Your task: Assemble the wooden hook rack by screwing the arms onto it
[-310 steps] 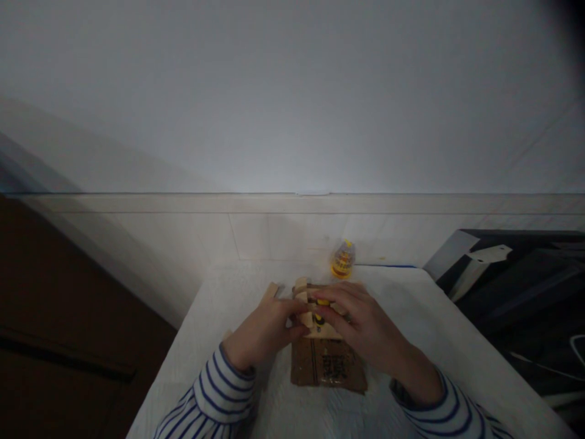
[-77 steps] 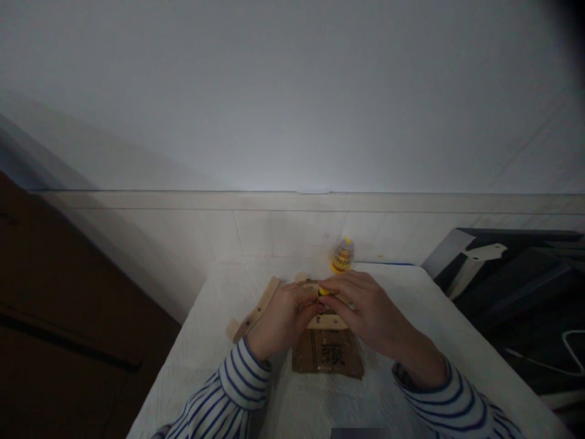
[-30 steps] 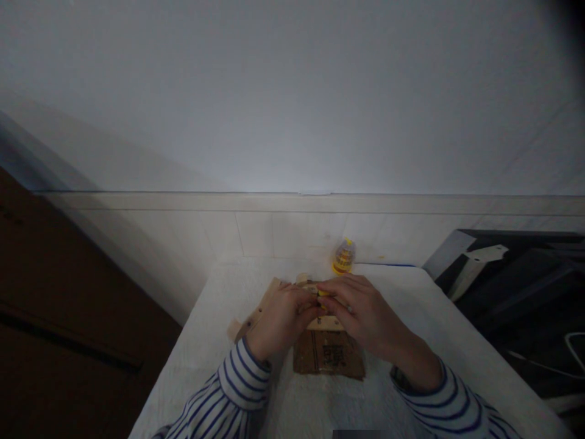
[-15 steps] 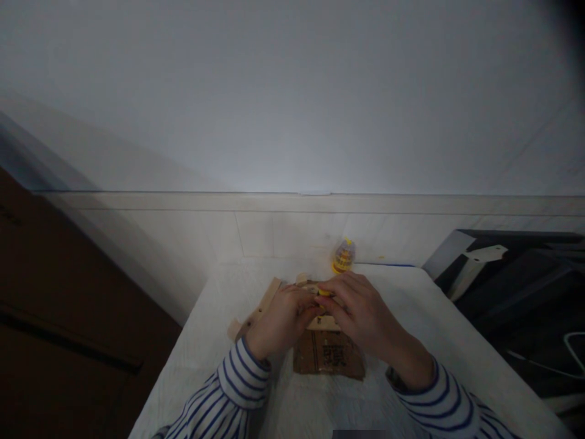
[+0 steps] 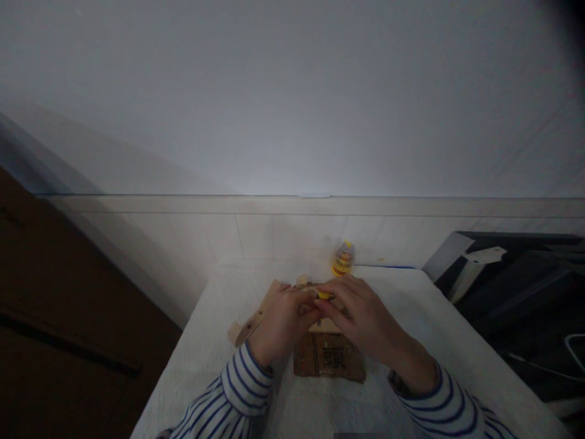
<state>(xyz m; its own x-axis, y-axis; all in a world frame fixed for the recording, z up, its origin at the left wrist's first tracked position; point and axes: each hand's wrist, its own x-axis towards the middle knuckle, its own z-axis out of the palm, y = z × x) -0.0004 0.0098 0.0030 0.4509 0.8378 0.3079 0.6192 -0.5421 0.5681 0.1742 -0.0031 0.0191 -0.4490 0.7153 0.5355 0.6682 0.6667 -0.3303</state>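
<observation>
My left hand (image 5: 280,322) and my right hand (image 5: 361,314) meet over a small pale wooden piece (image 5: 325,326) that rests on a brown cardboard sheet (image 5: 329,362). The fingers of both hands are curled and pinched together. Between the fingertips of my right hand shows a small yellow part (image 5: 323,295). My left hand presses against the wooden piece from the left. Most of the wooden piece is hidden under the hands.
A long wooden strip with holes (image 5: 254,314) lies on the white table (image 5: 214,341) to the left of my left hand. A small yellow and clear container (image 5: 342,258) stands behind the hands near the wall. Dark equipment (image 5: 507,286) sits to the right of the table.
Both hands have stayed together over the wooden piece with only small shifts of the fingers. The view has tilted slightly.
</observation>
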